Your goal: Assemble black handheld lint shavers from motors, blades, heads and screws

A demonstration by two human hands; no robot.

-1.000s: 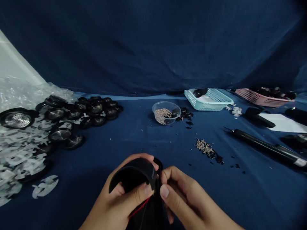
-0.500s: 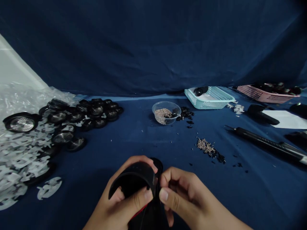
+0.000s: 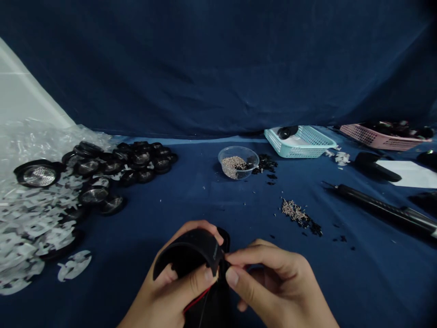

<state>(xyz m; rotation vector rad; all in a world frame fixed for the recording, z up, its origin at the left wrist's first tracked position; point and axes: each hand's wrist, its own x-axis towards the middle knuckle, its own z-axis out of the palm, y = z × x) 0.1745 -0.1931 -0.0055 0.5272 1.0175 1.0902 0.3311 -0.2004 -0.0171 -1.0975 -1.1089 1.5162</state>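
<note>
My left hand (image 3: 184,282) is wrapped around a black curved plastic shell (image 3: 196,239), its hollow side facing me and the thumb pressed inside its rim. Beneath the thumb runs a red wire (image 3: 198,299), and a longer black part (image 3: 223,237) lies behind and under the shell. Thumb and forefinger of my right hand (image 3: 269,278) are pinched together against the shell's right edge. Whatever sits between those fingertips is dark and too small to name.
Black round parts with mesh faces (image 3: 94,193) and white plastic pieces (image 3: 30,228) pile up at left. A clear bowl (image 3: 239,150) of small screws, a screw heap (image 3: 293,210), an electric screwdriver (image 3: 375,205), a teal basket (image 3: 300,150) and a pink basket (image 3: 378,139) stand ahead and right.
My right hand's forefinger has straightened and its pinch now meets the shell's right edge. The shell has tilted slightly in my left hand, and the view has shifted a little.
</note>
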